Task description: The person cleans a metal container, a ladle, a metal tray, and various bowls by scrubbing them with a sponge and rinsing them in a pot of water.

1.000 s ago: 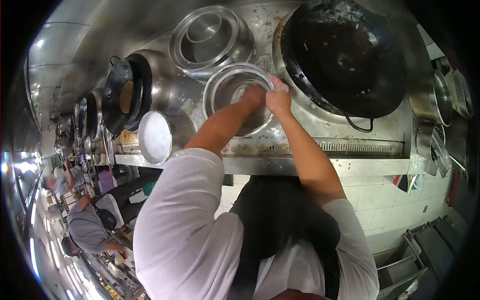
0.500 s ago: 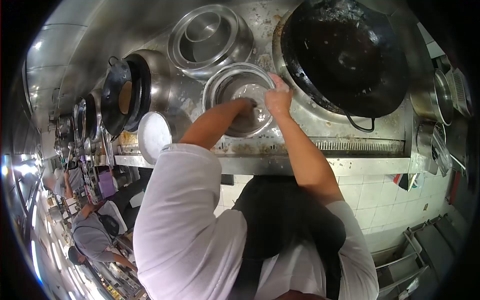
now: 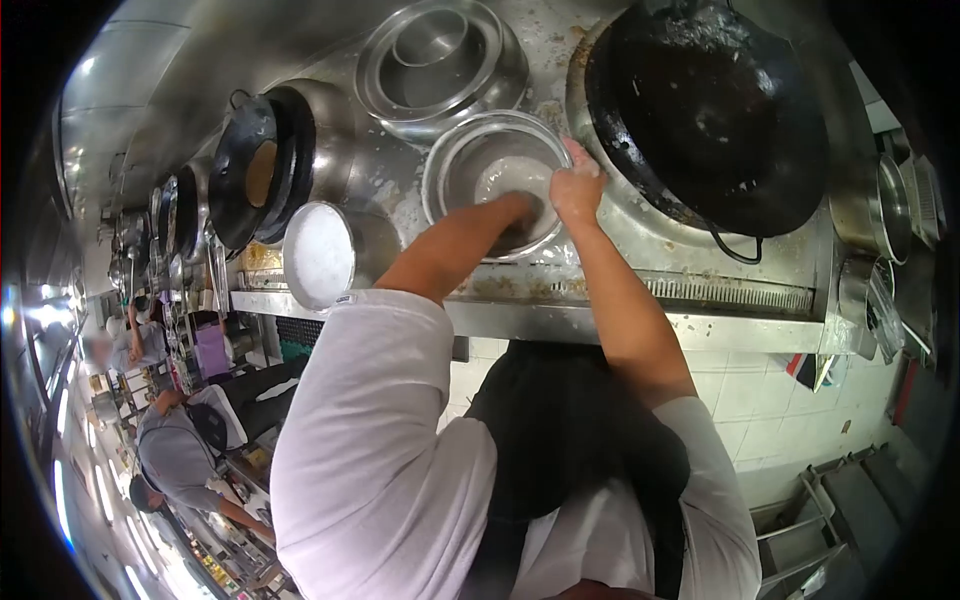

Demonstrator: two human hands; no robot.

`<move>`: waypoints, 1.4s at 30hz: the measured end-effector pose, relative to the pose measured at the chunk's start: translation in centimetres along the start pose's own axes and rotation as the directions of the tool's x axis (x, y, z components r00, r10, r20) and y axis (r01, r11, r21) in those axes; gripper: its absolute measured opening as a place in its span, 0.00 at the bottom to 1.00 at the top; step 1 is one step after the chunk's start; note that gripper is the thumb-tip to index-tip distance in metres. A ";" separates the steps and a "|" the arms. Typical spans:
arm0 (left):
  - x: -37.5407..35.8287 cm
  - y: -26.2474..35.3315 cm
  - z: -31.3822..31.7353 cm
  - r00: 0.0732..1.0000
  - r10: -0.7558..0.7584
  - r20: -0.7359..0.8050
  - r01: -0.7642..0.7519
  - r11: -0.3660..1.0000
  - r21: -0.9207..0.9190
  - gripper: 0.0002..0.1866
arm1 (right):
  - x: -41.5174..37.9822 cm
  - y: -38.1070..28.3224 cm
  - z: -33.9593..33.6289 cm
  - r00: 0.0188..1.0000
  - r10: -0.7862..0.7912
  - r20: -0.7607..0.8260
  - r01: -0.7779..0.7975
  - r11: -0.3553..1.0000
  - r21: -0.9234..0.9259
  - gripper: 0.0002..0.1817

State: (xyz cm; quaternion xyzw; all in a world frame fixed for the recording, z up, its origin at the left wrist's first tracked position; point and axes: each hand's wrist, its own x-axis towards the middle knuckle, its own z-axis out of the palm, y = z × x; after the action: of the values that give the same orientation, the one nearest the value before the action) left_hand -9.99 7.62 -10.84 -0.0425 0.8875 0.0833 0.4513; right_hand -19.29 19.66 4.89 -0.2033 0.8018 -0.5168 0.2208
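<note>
My left hand (image 3: 519, 211) reaches down inside a round metal pot (image 3: 436, 183) that holds a cloudy greyish liquid. Its fingers are blurred and partly hidden, so what they hold, if anything, cannot be made out. On the pot's right side, my right hand (image 3: 577, 188) grips the rim. Behind this pot stands a wider metal pot (image 3: 368, 84) with a small metal bowl (image 3: 430, 38) in it. A round container with a white top (image 3: 319, 256) is to the left of my left forearm.
A large black wok (image 3: 710, 120) fills the right side of the steel stove (image 3: 720, 328). More woks (image 3: 232, 170) stand at the left. Metal pots (image 3: 892, 208) are at the far right. Another person (image 3: 180, 455) bends over at the lower left.
The pots, wok and stove appear slightly further right and the nearer pot's inside shows more. My left hand has shifted within the pot; my right hand still holds its rim.
</note>
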 end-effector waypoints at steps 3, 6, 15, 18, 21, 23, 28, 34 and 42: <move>0.2 -0.2 -0.6 0.981 -0.192 -0.027 0.125 0.732 -0.670 0.26 | 0.4 0.1 0.2 1.000 -0.017 0.023 0.017 1.000 0.004 0.30; -10.0 3.5 -6.9 0.830 -0.469 -0.303 0.021 0.569 -0.822 0.25 | 1.1 -0.1 0.1 0.997 -0.052 0.052 0.056 0.994 -0.090 0.30; -13.2 -2.3 -1.8 0.408 -0.811 -0.419 -0.666 0.050 -0.745 0.45 | -3.4 -9.4 4.5 0.610 -0.752 0.251 0.787 0.613 -0.073 0.33; -12.7 -2.1 -2.4 0.163 -0.730 -0.664 -0.626 0.444 -0.641 0.33 | -4.2 -11.5 4.9 0.484 -0.809 0.334 0.874 0.431 -0.224 0.33; -8.3 -5.6 -3.5 0.040 -0.552 -0.833 -0.420 0.747 -0.516 0.25 | -4.2 -12.4 5.1 0.427 -0.815 0.391 0.893 0.312 -0.325 0.32; -10.1 -5.0 -6.6 0.083 -0.485 -0.871 -0.312 0.817 -0.485 0.24 | -4.2 -13.2 5.1 0.467 -0.808 0.358 0.869 0.345 -0.354 0.32; -15.3 -3.3 -12.0 0.266 -0.429 -0.863 -0.364 0.784 -0.502 0.23 | -3.2 -13.6 4.1 0.616 -0.763 0.195 0.772 0.537 -0.340 0.31; -22.5 0.6 -6.5 -0.220 -0.718 -0.661 -0.164 0.695 -0.700 0.22 | -2.3 -13.1 1.3 0.694 -0.719 0.033 0.700 0.664 -0.263 0.30; 6.3 -5.3 5.9 0.039 -0.422 -0.906 0.293 0.871 -0.394 0.22 | -8.7 -11.8 6.2 0.325 -0.782 0.532 0.908 0.100 -0.407 0.31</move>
State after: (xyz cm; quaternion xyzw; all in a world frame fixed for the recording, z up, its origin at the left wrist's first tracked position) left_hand -8.22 3.49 -19.92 -0.3276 0.9154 -0.0353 -0.2311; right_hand -7.52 15.31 14.69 -0.7333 0.6329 -0.2102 -0.1320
